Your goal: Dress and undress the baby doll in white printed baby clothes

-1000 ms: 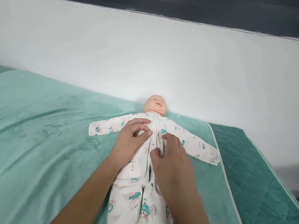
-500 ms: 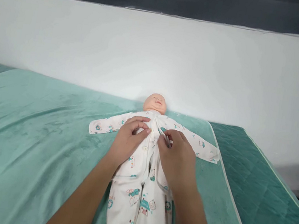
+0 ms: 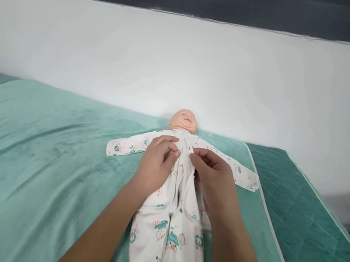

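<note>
A baby doll [image 3: 184, 120] lies on its back, dressed in a white printed baby shirt [image 3: 132, 145] and matching printed trousers [image 3: 170, 255]. The shirt's front is parted down the middle. My left hand [image 3: 155, 166] rests on the chest, thumb and finger pinching the left front edge by a button. Below it a pale button [image 3: 173, 173] shows on the same edge. With thumb and fingers closed, my right hand [image 3: 216, 182] lifts the opposite front edge. The two edges are close but apart at the hands. Some right fingertips are hidden behind cloth.
A light green plush cover [image 3: 38, 162] with soft folds lies under the doll. To the right a darker green quilted surface [image 3: 302, 215] shows past its pale edge. A white wall [image 3: 186, 65] rises right behind the doll's head, with a dark band above.
My right hand has drawn its shirt edge up and turned it outward, so its white inner side and front show more. My left hand keeps its pinch by the button.
</note>
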`<state>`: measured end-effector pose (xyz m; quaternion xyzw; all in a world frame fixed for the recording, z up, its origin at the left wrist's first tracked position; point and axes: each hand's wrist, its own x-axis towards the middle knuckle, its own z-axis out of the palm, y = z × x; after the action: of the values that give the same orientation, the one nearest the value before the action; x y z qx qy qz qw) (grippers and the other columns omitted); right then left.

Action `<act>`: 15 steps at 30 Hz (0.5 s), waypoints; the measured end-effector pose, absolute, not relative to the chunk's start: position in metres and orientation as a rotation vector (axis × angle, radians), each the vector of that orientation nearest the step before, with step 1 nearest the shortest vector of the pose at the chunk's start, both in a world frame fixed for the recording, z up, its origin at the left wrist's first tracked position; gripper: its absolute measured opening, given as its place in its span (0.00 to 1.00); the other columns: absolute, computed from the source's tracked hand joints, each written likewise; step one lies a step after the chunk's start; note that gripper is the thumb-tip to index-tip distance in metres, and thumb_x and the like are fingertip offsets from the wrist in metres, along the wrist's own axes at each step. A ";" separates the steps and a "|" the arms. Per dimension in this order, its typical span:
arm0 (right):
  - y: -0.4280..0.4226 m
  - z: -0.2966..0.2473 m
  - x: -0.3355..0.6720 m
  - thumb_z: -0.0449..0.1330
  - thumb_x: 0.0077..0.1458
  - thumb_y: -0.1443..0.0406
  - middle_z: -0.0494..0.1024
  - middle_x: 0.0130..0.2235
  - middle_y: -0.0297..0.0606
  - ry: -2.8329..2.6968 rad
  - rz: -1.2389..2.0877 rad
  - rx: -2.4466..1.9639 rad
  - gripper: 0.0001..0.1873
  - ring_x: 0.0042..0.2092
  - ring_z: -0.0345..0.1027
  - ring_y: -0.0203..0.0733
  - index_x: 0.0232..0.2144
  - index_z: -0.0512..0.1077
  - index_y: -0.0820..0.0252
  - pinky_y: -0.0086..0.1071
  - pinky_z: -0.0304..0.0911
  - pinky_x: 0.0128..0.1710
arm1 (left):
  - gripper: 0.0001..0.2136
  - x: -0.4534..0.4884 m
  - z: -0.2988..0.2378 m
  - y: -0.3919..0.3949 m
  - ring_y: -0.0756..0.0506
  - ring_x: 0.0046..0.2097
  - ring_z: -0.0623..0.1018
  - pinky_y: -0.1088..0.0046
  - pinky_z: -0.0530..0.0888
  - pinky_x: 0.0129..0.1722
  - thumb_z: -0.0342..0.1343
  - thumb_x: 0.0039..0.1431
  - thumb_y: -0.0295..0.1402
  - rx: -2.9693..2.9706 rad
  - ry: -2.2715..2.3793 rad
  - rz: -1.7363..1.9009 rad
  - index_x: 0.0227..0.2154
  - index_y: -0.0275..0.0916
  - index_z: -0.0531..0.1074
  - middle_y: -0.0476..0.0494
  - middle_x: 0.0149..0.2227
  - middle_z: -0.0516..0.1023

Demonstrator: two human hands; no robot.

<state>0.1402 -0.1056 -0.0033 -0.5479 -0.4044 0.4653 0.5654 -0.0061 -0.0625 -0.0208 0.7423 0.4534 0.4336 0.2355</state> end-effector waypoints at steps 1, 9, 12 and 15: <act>-0.106 -0.003 0.136 0.63 0.51 0.58 0.69 0.26 0.29 -0.948 1.083 -1.303 0.11 0.23 0.56 0.30 0.35 0.76 0.57 0.25 0.54 0.22 | 0.05 -0.006 -0.020 -0.063 0.44 0.58 0.70 0.62 0.66 0.59 0.52 0.63 0.31 2.034 1.243 1.189 0.32 0.42 0.71 0.45 0.54 0.73; -0.106 -0.010 0.125 0.63 0.52 0.57 0.69 0.26 0.28 -0.988 1.007 -1.383 0.12 0.23 0.58 0.30 0.38 0.76 0.56 0.23 0.56 0.21 | 0.06 0.000 -0.012 -0.069 0.45 0.54 0.73 0.63 0.67 0.56 0.51 0.64 0.31 1.749 1.204 1.237 0.30 0.41 0.70 0.46 0.51 0.74; -0.111 -0.016 0.126 0.63 0.53 0.58 0.70 0.28 0.29 -0.968 0.981 -1.360 0.12 0.24 0.58 0.29 0.39 0.76 0.57 0.23 0.58 0.22 | 0.06 0.003 -0.012 -0.071 0.45 0.57 0.71 0.63 0.66 0.59 0.52 0.63 0.31 1.742 1.231 1.250 0.31 0.41 0.71 0.47 0.51 0.74; -0.117 -0.023 0.127 0.64 0.53 0.58 0.71 0.31 0.31 -0.920 0.953 -1.316 0.13 0.26 0.60 0.29 0.40 0.76 0.57 0.24 0.60 0.24 | 0.05 0.005 -0.015 -0.072 0.45 0.58 0.69 0.62 0.65 0.59 0.52 0.64 0.31 1.818 1.253 1.265 0.32 0.42 0.71 0.47 0.52 0.74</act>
<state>0.1273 -0.1170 -0.0232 -0.5664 -0.3959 0.4104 0.5950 0.0053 -0.0718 -0.0153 0.6828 0.4707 0.4751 0.2942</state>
